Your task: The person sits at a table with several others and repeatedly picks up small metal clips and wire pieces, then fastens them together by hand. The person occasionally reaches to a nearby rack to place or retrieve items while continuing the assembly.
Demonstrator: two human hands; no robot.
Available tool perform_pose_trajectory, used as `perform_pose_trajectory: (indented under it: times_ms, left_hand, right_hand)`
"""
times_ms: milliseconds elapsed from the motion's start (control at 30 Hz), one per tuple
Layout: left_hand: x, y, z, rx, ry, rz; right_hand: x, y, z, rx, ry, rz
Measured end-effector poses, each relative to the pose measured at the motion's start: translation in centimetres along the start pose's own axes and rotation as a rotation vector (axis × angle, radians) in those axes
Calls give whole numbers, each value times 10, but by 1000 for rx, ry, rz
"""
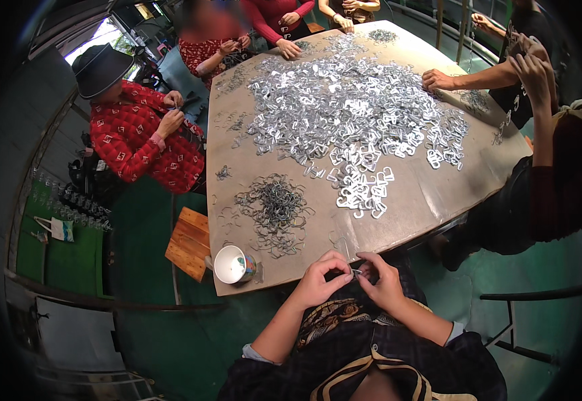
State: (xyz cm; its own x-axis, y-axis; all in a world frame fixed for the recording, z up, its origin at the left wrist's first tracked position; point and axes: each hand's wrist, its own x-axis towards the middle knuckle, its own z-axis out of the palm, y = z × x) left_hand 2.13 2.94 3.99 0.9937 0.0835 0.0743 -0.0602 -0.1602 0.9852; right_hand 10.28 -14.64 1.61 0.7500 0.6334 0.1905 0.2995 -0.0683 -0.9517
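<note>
Just off the table's near edge, my left hand (323,281) and my right hand (382,283) meet, fingertips pinched together. Between them is a small metal piece (356,271), mostly covered by the fingers, so its exact shape is hard to make out. Closest to my hands on the table lies a small group of shiny silver hook-shaped metal pieces (363,192), spread out from a much larger heap (344,100) of the same kind. Left of it sits a pile of thin, dark bent wire pieces (275,208). A few loose wires lie near my fingers.
The brown-covered table (398,217) carries a white-inside mug (230,264) at its near left corner. A wooden stool (188,243) stands beside that corner. Co-workers surround the table, including a person in a red patterned jacket (145,144) and a person's hand (440,80) reaching over the heap.
</note>
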Motion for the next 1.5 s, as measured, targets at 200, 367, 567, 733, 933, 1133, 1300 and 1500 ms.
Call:
perform_pose_trajectory:
  times_ms: [200, 367, 567, 733, 933, 1133, 1300, 1500]
  left_hand:
    - [-2, -13, 8, 15, 19, 27]
    - [-3, -23, 11, 70, 83, 28]
    - [-8, -28, 21, -134, 91, -61]
    - [-11, -24, 25, -86, 146, -11]
    - [-10, -12, 28, 29, 137, 19]
    - [-10, -14, 31, 94, 117, 39]
    - [-11, -15, 32, 121, 117, 19]
    - [-13, -15, 34, 133, 108, -15]
  right_hand:
    - [-1, -1, 0, 13, 3, -7]
    - [-2, 1, 2, 24, 1, -28]
    - [-3, 1, 0, 56, 4, -32]
    - [18, 21, -22, -39, 122, -134]
    - [84, 61, -54, -780, 52, -284]
    - [106, 85, -57, -949, -85, -396]
    - [110, 90, -57, -954, -63, -346]
    - [98, 79, -58, -894, -44, -425]
